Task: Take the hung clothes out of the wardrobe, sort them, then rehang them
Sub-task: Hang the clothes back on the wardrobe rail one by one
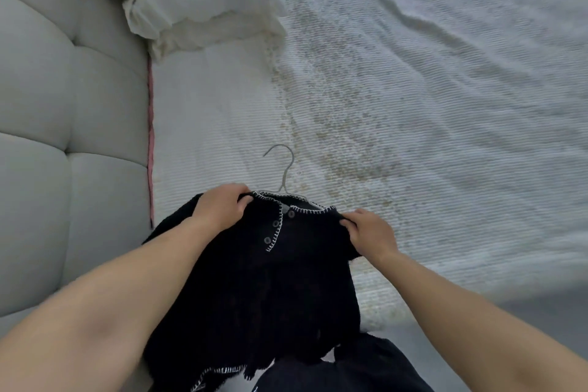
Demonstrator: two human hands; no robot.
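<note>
A black knitted cardigan (270, 289) with white blanket stitching and dark buttons lies over the near edge of the bed, on a thin metal hanger (284, 169) whose hook points away from me. My left hand (221, 208) grips the cardigan's left shoulder at the collar. My right hand (369, 234) pinches its right shoulder. The hanger's arms are hidden inside the garment.
The bed (413, 105) has a white ribbed cover with yellowish stains down its middle. A crumpled white blanket (191, 0) lies at the far left. A grey padded headboard (63, 137) runs along the left side. Dark clothing (350, 369) shows at the bottom edge.
</note>
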